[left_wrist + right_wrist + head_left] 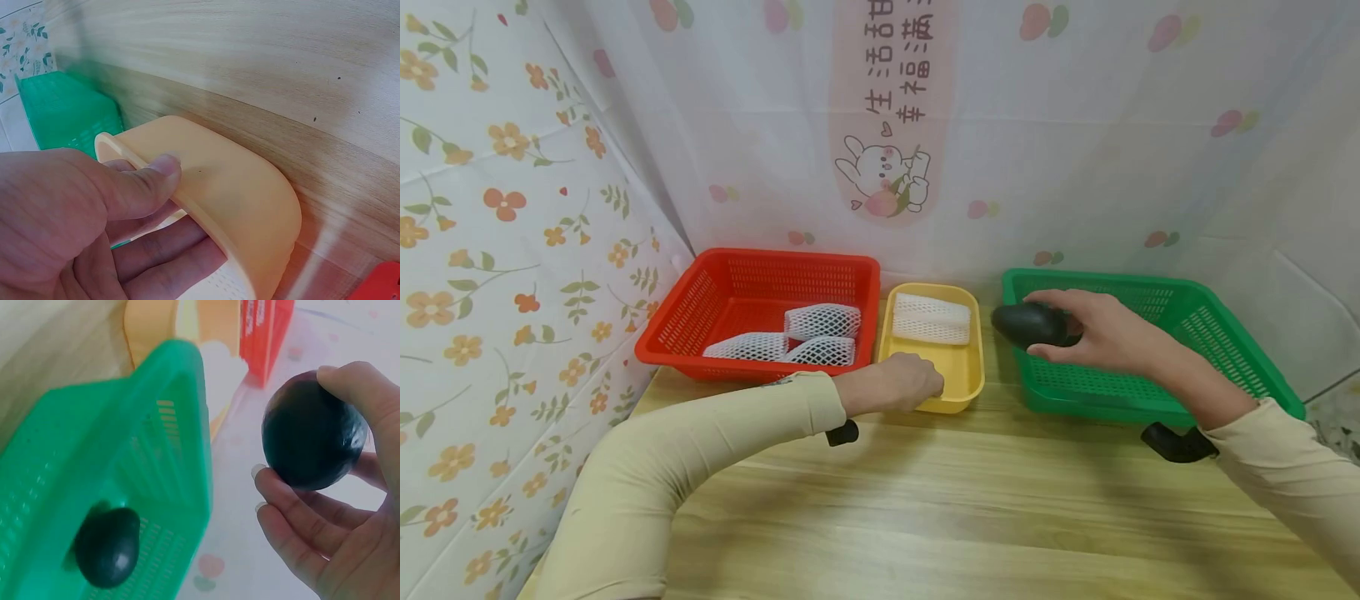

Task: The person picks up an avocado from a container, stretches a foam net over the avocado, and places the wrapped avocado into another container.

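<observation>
In the head view my left hand [895, 383] is at the near end of the yellow tub [961, 379]. Its rim is pinched there, thumb outside and fingers inside, as the left wrist view shows. White foam net sleeves [931, 319] lie in the tub's far part. My right hand [1108, 329] holds a dark, smooth avocado [1028, 323] with thumb and fingers, above the left edge of the green basket [1075, 408]. Inside that basket, the right wrist view shows a second dark avocado [109, 548].
Left of the tub stands a red basket [688, 362] with three white foam net sleeves [822, 321] in it. All three containers stand in a row on the wooden table [880, 517]. Printed curtains [737, 142] hang close behind and at the left.
</observation>
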Demonstrator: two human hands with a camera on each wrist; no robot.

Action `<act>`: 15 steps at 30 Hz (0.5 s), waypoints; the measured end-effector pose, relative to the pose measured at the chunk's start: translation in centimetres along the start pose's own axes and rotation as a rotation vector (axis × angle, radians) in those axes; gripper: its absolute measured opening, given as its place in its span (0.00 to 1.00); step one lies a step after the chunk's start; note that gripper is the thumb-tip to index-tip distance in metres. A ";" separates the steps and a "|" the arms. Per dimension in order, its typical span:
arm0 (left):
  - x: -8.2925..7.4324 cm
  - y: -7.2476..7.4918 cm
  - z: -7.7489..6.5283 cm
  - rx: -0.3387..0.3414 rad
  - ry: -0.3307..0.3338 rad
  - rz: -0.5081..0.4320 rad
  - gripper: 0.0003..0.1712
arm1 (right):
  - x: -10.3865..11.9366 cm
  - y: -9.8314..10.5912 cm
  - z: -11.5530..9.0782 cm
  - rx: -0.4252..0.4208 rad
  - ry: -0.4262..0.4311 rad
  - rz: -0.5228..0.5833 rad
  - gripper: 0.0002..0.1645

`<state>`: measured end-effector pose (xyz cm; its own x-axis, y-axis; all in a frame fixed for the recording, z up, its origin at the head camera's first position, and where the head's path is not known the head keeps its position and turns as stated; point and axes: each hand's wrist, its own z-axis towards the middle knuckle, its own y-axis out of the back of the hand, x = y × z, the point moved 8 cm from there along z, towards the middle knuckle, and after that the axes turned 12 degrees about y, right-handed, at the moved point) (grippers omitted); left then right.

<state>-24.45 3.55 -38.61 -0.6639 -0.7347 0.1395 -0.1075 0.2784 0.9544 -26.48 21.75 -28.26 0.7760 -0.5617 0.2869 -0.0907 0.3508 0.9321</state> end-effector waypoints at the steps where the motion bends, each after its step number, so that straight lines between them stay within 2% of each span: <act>1: 0.0 0.1 0.0 -0.003 -0.001 0.000 0.09 | 0.3 -0.2 0.0 0.002 0.006 0.000 0.37; 7: 0.1 0.3 0.2 -0.015 0.006 0.008 0.09 | 1.9 -1.4 0.6 0.020 0.041 0.040 0.37; 15: 0.1 0.1 0.1 0.014 0.024 -0.006 0.08 | 3.7 -3.4 1.1 0.034 0.079 0.111 0.36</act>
<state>-24.64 3.55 -38.54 -0.6456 -0.7508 0.1397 -0.1219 0.2819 0.9517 -23.97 17.69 -30.16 0.8065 -0.4600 0.3715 -0.1986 0.3811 0.9030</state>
